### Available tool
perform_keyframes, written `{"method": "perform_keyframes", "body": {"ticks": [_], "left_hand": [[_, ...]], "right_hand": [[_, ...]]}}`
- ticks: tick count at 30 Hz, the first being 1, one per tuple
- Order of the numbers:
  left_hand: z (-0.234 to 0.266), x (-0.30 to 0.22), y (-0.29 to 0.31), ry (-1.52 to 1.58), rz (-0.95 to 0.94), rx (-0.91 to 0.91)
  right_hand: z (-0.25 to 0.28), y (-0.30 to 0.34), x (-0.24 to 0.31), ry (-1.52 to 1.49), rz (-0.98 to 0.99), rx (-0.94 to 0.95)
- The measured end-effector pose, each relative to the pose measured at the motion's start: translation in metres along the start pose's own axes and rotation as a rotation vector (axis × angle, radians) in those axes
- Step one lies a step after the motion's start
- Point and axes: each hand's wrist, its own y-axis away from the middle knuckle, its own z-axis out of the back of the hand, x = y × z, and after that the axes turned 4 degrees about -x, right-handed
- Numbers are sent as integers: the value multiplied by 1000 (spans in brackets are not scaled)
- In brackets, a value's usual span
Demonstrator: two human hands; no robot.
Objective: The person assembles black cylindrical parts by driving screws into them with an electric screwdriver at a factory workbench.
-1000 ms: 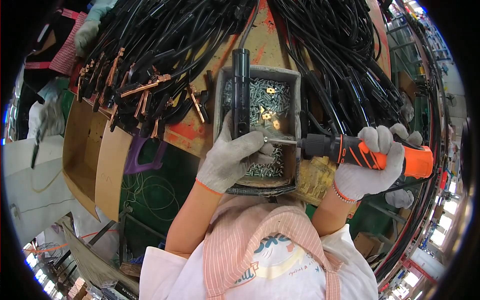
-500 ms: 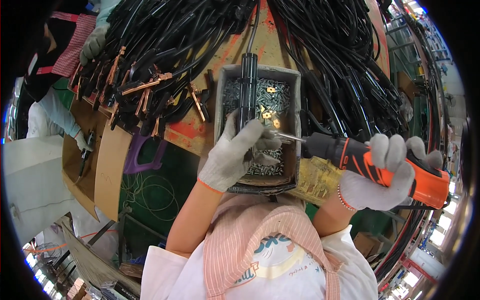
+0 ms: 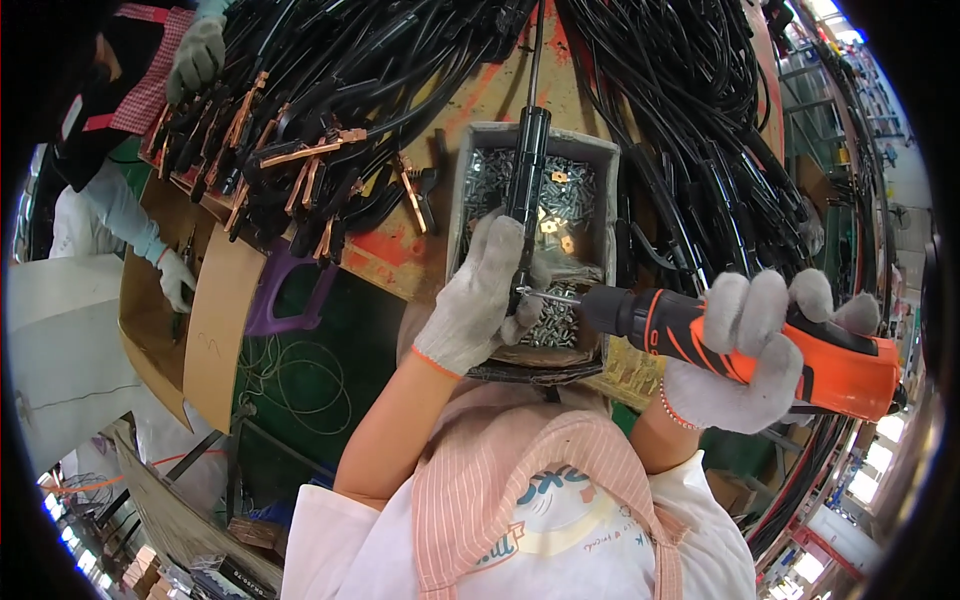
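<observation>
My left hand (image 3: 470, 300), in a grey-white work glove, is closed around the lower part of a black tubular handle (image 3: 528, 165). A cable runs up from the handle's far end. In my gloved right hand (image 3: 750, 355) is an orange-and-black power screwdriver (image 3: 675, 328), lying almost level. Its thin metal bit (image 3: 552, 296) points left and meets the handle's near end by my left fingertips; the exact contact is too small to make out. Under the handle stands an open box (image 3: 612, 185) of small silver screws (image 3: 490, 185), with a few brass-coloured plates (image 3: 547, 222) on top.
Black cables with copper-jawed clamps (image 3: 315, 150) lie heaped at the left. More black cables and handles (image 3: 690, 190) cover the right. A co-worker's gloved hand (image 3: 197, 55) rests at the left heap; another gloved hand (image 3: 177, 280) reaches into a cardboard box (image 3: 215, 330) beside a purple stool (image 3: 290, 295).
The handle has shifted right and tilted slightly, my left hand moving with it. The screwdriver has come a little left and down, its bit now at the handle's near end.
</observation>
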Motion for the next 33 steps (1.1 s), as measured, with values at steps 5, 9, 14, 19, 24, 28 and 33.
{"method": "perform_keyframes", "body": {"ticks": [5,9,14,19,24,28,33], "left_hand": [[7,4,-6,-46,-31,87],[1,3,-2,-18,-46,21],[4,4,-4,-35,-111,121],[7,2,-6,-75,-100,109],[1,5,-7,95,-141,93],[-4,-6,-5,-73,-45,47],[-6,-7,-5,37,56,-20]], "right_hand": [[-21,8,-10,-32,-49,-98],[-31,11,-15,70,-14,-25],[-28,9,-17,41,4,-3],[-39,17,-21,122,57,-44],[-24,11,-21,22,-3,33],[-16,1,-26,6,-66,0],[9,-25,-21,-151,115,-74]]}}
